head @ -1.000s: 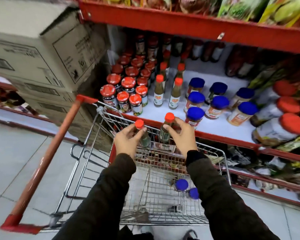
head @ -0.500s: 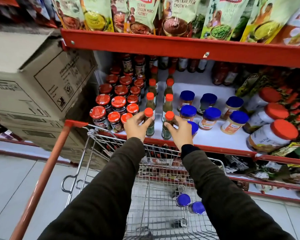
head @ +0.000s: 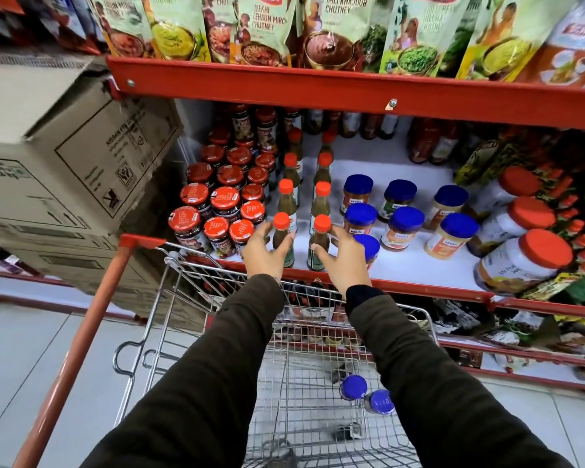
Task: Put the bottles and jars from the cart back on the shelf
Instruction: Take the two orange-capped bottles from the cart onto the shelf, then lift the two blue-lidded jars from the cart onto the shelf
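The left hand (head: 263, 256) is spread loosely about a bottle (head: 282, 243), and the right hand (head: 343, 258) likewise about a second bottle (head: 319, 244); whether either is gripped cannot be told. Both bottles are stood upright at the front edge of the shelf (head: 419, 265), at the head of two rows. Two blue-capped jars (head: 365, 393) are seen lying in the cart (head: 169, 319).

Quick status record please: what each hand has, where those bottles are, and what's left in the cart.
left hand: around an orange-capped bottle, grip looks loosening
right hand: around a second orange-capped bottle, fingers spread
bottles: upright at the front edge of the shelf, side by side
cart: two blue-lidded jars left
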